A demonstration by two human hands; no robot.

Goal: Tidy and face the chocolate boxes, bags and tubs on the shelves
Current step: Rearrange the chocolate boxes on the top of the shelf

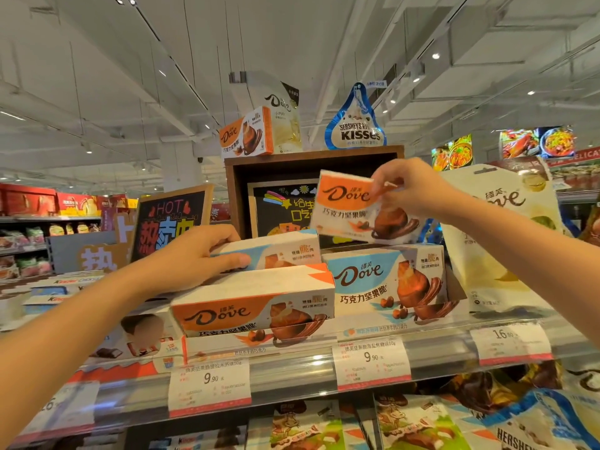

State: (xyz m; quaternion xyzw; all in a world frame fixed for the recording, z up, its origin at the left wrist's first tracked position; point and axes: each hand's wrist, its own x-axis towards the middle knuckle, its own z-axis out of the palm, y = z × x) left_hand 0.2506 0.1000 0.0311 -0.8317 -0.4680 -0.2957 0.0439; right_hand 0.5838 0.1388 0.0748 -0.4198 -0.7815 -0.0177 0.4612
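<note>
The right hand (412, 186) pinches and hides the upper corner of the orange Dove box (347, 209), which hangs below-left of it. The left hand (194, 254) grips a half-hidden blue Dove box (282, 248) stretching rightward.

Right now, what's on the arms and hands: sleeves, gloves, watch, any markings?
Nothing worn that shows. Both arms are bare right to the frame edges, with no sleeve or cuff in view. The left hand and right hand have no gloves, and no watch, band or ring is visible on the sides facing the camera. No cables, tags or markings.
</note>
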